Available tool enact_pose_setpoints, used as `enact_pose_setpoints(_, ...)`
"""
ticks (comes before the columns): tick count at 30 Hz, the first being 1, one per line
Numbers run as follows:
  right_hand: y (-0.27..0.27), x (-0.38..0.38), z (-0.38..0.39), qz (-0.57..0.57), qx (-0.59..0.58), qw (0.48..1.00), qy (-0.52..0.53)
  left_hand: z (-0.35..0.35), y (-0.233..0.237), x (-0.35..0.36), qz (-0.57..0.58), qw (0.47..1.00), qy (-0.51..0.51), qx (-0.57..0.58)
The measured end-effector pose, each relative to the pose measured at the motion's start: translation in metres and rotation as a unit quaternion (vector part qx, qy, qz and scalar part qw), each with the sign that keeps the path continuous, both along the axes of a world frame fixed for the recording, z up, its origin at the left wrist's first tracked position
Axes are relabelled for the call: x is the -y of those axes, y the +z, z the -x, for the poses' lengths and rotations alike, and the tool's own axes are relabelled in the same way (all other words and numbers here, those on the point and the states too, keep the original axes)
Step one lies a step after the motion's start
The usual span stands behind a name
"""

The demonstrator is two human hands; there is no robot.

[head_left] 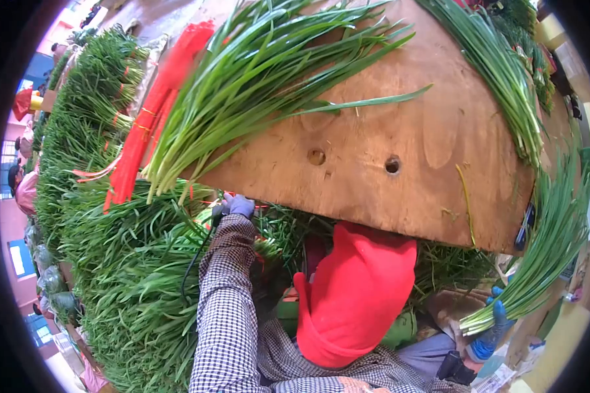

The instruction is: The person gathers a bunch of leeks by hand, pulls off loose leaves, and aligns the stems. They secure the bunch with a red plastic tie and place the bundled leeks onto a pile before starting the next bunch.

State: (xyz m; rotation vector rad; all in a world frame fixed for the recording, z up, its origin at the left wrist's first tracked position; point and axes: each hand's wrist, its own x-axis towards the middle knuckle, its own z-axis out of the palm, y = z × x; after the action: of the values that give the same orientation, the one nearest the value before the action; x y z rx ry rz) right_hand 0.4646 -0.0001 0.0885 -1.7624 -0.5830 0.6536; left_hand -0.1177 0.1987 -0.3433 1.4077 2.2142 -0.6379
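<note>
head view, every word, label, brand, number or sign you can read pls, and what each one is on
None can be read.
Pale sheet at the lower right: its marks are too small and blurred to read.
Wooden board, red strips and held green stalks: no lettering visible.

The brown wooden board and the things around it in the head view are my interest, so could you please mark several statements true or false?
1. The brown wooden board has a dark round hole in it. True.
2. The blue-gloved right hand is empty. False: it holds a bunch of long green leaves with pale stems.
3. The left arm's sleeve is black-and-white checked. True.
4. The thick red cloth lies on top of the board. False: it shows below the board's near edge.
</note>
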Motion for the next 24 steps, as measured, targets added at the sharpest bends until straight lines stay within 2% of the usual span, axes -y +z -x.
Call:
enact_pose_setpoints(1, 0.0, -0.004, -0.001, 0.025, 0.017, 1.0, 0.002, -0.003, 0.013, -0.004, -0.04, 0.999, 0.01, 0.017)
enact_pose_setpoints(8, -0.01, -0.007, -0.007, 0.061, 0.003, 0.998, 0.002, -0.019, 0.058, 0.004, -0.108, 0.985, 0.003, 0.131)
enact_pose_setpoints(9, -0.02, 0.001, -0.013, 0.039, 0.058, 0.997, 0.034, -0.028, 0.045, 0.006, -0.176, 0.982, -0.046, 0.052)
enact_pose_setpoints(10, -0.022, 0.003, -0.013, 0.015, 0.113, 0.991, 0.066, -0.037, 0.051, 0.006, -0.181, 0.981, -0.043, 0.05)
enact_pose_setpoints(11, -0.019, 0.005, -0.014, 0.008, 0.113, 0.991, 0.066, -0.046, 0.058, 0.006, -0.175, 0.967, 0.06, 0.175)
enact_pose_setpoints(12, -0.012, 0.001, -0.01, 0.013, 0.047, 0.998, 0.049, -0.053, 0.068, 0.006, -0.165, 0.927, 0.16, 0.296)
enact_pose_setpoints(13, -0.007, -0.003, -0.006, 0.017, -0.019, 0.999, 0.032, -0.062, 0.096, 0.016, -0.205, 0.93, 0.065, 0.297)
enact_pose_setpoints(14, -0.003, -0.002, -0.004, 0.008, -0.021, 0.999, 0.031, -0.075, 0.133, 0.032, -0.242, 0.924, -0.033, 0.295)
enact_pose_setpoints(15, 0.001, -0.001, -0.001, 0.004, -0.023, 0.999, 0.039, -0.096, 0.156, 0.045, -0.293, 0.784, 0.207, 0.507)
enact_pose_setpoints(16, 0.005, -0.001, 0.004, -0.001, -0.026, 0.999, 0.047, -0.105, 0.171, 0.057, -0.329, 0.697, 0.198, 0.605)
enact_pose_setpoints(17, 0.011, -0.004, 0.021, -0.035, -0.026, 0.999, 0.018, -0.117, 0.166, 0.077, -0.38, 0.661, 0.218, 0.609)
enact_pose_setpoints(18, 0.014, 0.0, 0.02, -0.044, -0.031, 0.998, 0.019, -0.125, 0.192, 0.095, -0.359, 0.705, 0.219, 0.571)
enact_pose_setpoints(19, 0.015, 0.003, 0.018, -0.049, -0.015, 0.998, 0.027, -0.13, 0.206, 0.116, -0.305, 0.672, 0.291, 0.609)
enact_pose_setpoints(20, 0.017, 0.007, 0.015, -0.054, 0.001, 0.998, 0.034, -0.142, 0.233, 0.132, -0.313, 0.673, 0.284, 0.607)
enact_pose_setpoints(22, 0.013, 0.012, 0.005, -0.075, -0.028, 0.996, 0.041, -0.168, 0.298, 0.161, -0.339, 0.607, 0.359, 0.622)
enact_pose_setpoints(24, 0.011, 0.019, -0.004, -0.095, -0.057, 0.993, 0.047, -0.168, 0.332, 0.19, -0.342, 0.598, 0.34, 0.641)
